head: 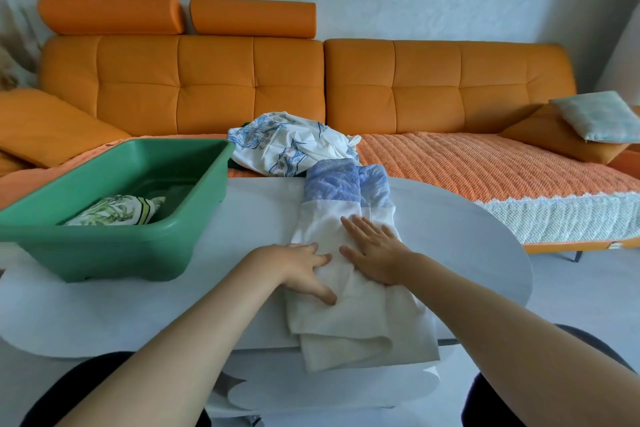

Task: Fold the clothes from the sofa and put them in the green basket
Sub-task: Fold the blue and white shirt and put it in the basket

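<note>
Smoothing step — both hands, left hand (304,267) and right hand (372,250), press spread fingers flat on the long white-and-blue folded cloth (349,274); next, probably, fold it shorter for the green plastic basket (104,246).

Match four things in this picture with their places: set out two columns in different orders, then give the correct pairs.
Column one
1. leaf-print cloth
2. white and blue garment
3. blue-patterned pile
4. pale cushion

Column two
A. on the sofa seat, behind the white table
B. inside the green basket
C. flat on that table, under the left hand and right hand
D. at the sofa's right end, on an orange cushion

Pairs: 1-B, 2-C, 3-A, 4-D
</note>
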Available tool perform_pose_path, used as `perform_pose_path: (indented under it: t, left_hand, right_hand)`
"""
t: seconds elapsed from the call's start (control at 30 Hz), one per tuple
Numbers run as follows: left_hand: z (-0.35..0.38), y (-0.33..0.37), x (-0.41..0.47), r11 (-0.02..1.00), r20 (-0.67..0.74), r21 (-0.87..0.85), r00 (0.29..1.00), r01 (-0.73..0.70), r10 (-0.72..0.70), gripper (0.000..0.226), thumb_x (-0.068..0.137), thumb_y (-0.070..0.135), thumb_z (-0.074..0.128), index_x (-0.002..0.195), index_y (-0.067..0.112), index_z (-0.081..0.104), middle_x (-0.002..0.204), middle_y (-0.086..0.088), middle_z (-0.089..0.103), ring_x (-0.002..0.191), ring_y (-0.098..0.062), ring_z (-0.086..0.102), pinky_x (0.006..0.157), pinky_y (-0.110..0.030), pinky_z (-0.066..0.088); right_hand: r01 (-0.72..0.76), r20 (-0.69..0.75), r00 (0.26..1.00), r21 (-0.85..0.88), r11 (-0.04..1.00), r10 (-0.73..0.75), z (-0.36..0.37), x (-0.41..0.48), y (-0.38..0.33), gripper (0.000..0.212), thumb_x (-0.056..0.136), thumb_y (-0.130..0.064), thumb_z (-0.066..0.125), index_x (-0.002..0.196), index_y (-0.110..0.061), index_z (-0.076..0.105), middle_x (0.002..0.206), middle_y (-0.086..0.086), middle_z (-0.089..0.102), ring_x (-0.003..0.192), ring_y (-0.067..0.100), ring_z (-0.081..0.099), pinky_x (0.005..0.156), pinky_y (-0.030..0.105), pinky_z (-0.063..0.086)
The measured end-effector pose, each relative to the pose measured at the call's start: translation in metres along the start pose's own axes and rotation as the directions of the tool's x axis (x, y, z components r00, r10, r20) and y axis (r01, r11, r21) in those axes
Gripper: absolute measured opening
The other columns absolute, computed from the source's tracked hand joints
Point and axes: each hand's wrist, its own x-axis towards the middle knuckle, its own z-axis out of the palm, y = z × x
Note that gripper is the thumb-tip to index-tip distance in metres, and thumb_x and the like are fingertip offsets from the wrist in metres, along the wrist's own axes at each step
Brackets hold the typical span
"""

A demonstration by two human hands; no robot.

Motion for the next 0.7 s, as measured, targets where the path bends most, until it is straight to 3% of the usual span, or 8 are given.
perform_pose_path:
  t: [0.07, 0.1, 0.17, 0.27, 0.37, 0.47, 0.6, 0.7]
  left_hand:
    - [-0.007, 0.006, 0.004, 0.999, -0.062, 0.042, 0.998, 0.035, -0.033, 0.076, 0.08, 0.078, 0.041, 0.146, 0.041, 0.043, 0.157, 0.002, 0.036, 0.143, -0.024, 0.035, 0.112, -0.046, 0.028]
    - [-0.011, 0.009, 0.007, 0.999, -0.168, 0.037, 0.985, 0.031, -0.025, 0.06, 0.087, 0.069, 0.037, 0.132, 0.035, 0.059, 0.144, 0.0, 0.051, 0.133, -0.025, 0.045, 0.105, -0.043, 0.032]
    - [-0.014, 0.018, 0.017, 0.999, -0.423, -0.027, 0.906, -0.021, 0.008, 0.042, 0.098, 0.048, 0.036, 0.118, 0.025, 0.066, 0.132, -0.004, 0.058, 0.125, -0.026, 0.05, 0.102, -0.039, 0.035]
    - [-0.013, 0.027, 0.043, 0.991, -0.568, -0.052, 0.82, -0.125, 0.073, 0.049, 0.102, 0.036, 0.04, 0.149, 0.019, 0.042, 0.157, -0.004, 0.037, 0.144, -0.022, 0.031, 0.115, -0.035, 0.025]
    - [-0.005, 0.028, 0.063, 0.995, -0.441, -0.001, 0.893, -0.1, 0.09, 0.074, 0.098, 0.057, 0.039, 0.16, 0.029, 0.01, 0.168, 0.0, 0.0, 0.154, -0.018, -0.003, 0.123, -0.04, 0.004]
    - [0.003, 0.015, 0.074, 0.998, -0.26, -0.026, 0.964, -0.058, 0.049, 0.086, 0.088, 0.078, 0.035, 0.158, 0.041, 0.002, 0.167, 0.005, -0.013, 0.152, -0.019, -0.016, 0.122, -0.044, 0.001]
    - [-0.027, 0.011, 0.086, 0.999, -0.348, 0.023, 0.936, -0.047, 0.052, 0.069, 0.086, 0.082, 0.03, 0.141, 0.044, 0.046, 0.155, -0.001, 0.034, 0.145, -0.025, 0.022, 0.115, -0.044, 0.02]
    - [-0.055, 0.011, 0.103, 0.995, -0.56, -0.017, 0.826, -0.097, 0.071, 0.043, 0.1, 0.054, 0.038, 0.115, 0.025, 0.066, 0.127, -0.005, 0.057, 0.127, -0.026, 0.045, 0.103, -0.038, 0.035]
  right_hand:
    - [-0.014, -0.026, 1.0, 0.09, 0.996, 0.016, 0.001, -0.001, 0.004, 0.068, 0.102, -0.058, 0.022, 0.159, -0.031, -0.005, 0.168, -0.002, -0.003, 0.153, 0.012, -0.005, 0.123, 0.039, -0.001]
    - [-0.022, -0.035, 0.999, 0.115, 0.993, 0.026, 0.0, 0.0, 0.005, 0.066, 0.104, -0.053, 0.022, 0.16, -0.03, -0.003, 0.168, -0.002, -0.001, 0.153, 0.012, -0.003, 0.123, 0.037, 0.0]
    - [-0.026, -0.065, 0.997, 0.093, 0.995, 0.032, -0.003, 0.004, 0.01, 0.061, 0.106, -0.045, 0.022, 0.16, -0.027, 0.002, 0.168, 0.0, 0.002, 0.153, 0.013, -0.001, 0.123, 0.037, 0.002]
    - [-0.024, -0.088, 0.996, -0.014, 1.0, 0.023, -0.004, 0.01, 0.021, 0.059, 0.104, -0.039, 0.02, 0.16, -0.026, 0.004, 0.168, -0.001, -0.002, 0.153, 0.013, -0.003, 0.123, 0.043, 0.002]
    - [-0.04, -0.006, 0.999, -0.023, 0.999, 0.039, -0.001, 0.01, 0.033, 0.062, 0.103, -0.042, 0.022, 0.16, -0.027, 0.003, 0.168, -0.001, -0.001, 0.153, 0.013, 0.0, 0.123, 0.043, 0.008]
    - [-0.035, -0.02, 0.999, -0.036, 0.999, 0.034, -0.008, 0.017, 0.04, 0.055, 0.1, -0.043, 0.028, 0.154, -0.031, 0.029, 0.163, -0.002, 0.022, 0.149, 0.018, 0.022, 0.116, 0.044, 0.022]
    - [-0.059, -0.122, 0.991, 0.041, 0.997, 0.064, -0.029, 0.038, 0.042, 0.038, 0.098, -0.035, 0.039, 0.128, -0.035, 0.061, 0.14, -0.006, 0.054, 0.131, 0.017, 0.046, 0.107, 0.039, 0.031]
    - [-0.078, -0.24, 0.967, 0.054, 0.995, 0.089, -0.037, 0.056, 0.051, 0.033, 0.097, -0.028, 0.045, 0.122, -0.034, 0.065, 0.131, -0.002, 0.058, 0.125, 0.022, 0.05, 0.103, 0.036, 0.034]
